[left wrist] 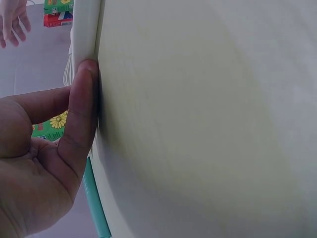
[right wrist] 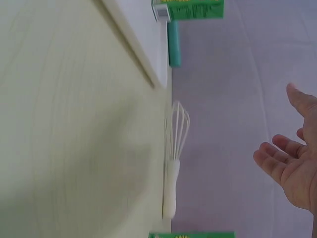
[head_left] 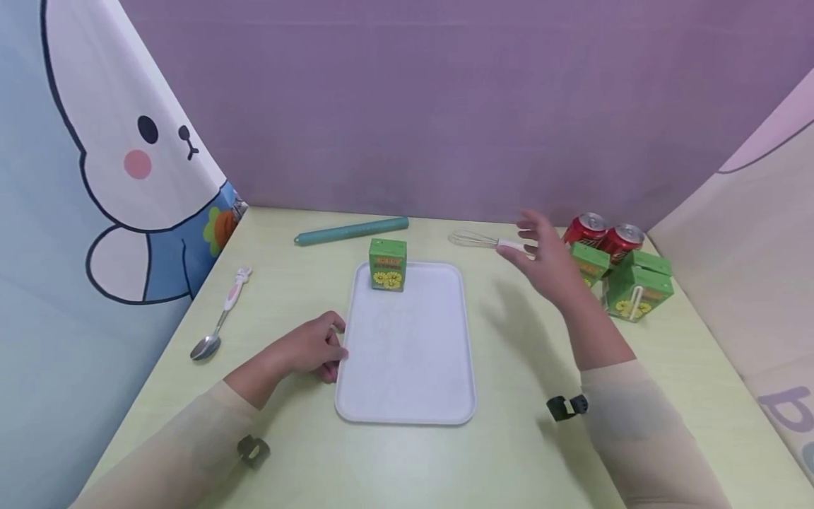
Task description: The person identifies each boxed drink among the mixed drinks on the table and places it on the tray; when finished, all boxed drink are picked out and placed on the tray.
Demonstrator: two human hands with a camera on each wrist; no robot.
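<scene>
White tray (head_left: 407,353), flat on the surface (head_left: 509,459), between my hands; left rim touched by my left hand (head_left: 307,348), fingers bent, whether pinching I cannot tell. Green carton (head_left: 388,265), upright at the tray's far left corner, ahead of both hands. My right hand (head_left: 552,265), raised, fingers spread, holding nothing; whisk (right wrist: 171,191) below and beyond it. To its right: green cartons (head_left: 644,286), red cans (head_left: 586,230). Left of my left hand: spoon (head_left: 234,291).

In the right wrist view, the top edge crops the tray (right wrist: 146,37) and a green carton (right wrist: 195,10).
</scene>
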